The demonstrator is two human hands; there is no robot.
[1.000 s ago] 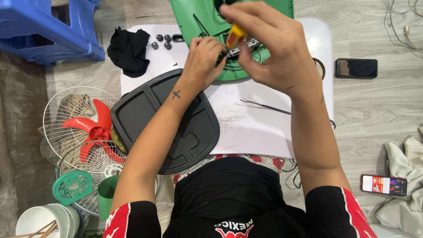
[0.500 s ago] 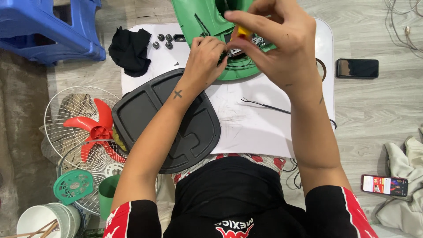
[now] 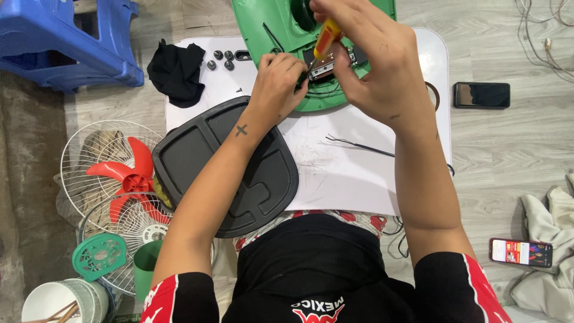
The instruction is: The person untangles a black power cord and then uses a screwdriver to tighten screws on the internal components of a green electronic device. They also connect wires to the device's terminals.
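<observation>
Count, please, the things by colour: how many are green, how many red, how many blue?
Green: 3 - fan base, round grille cap, cup
Red: 1 - fan blade
Blue: 1 - plastic stool
Total: 5

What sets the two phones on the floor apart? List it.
The phone near the white table's corner has a dark screen; the phone by the grey cloth is lit, showing a red and white picture. The dark one lies farther from the person, the lit one beside their right arm. Both lie flat, face up.
</observation>
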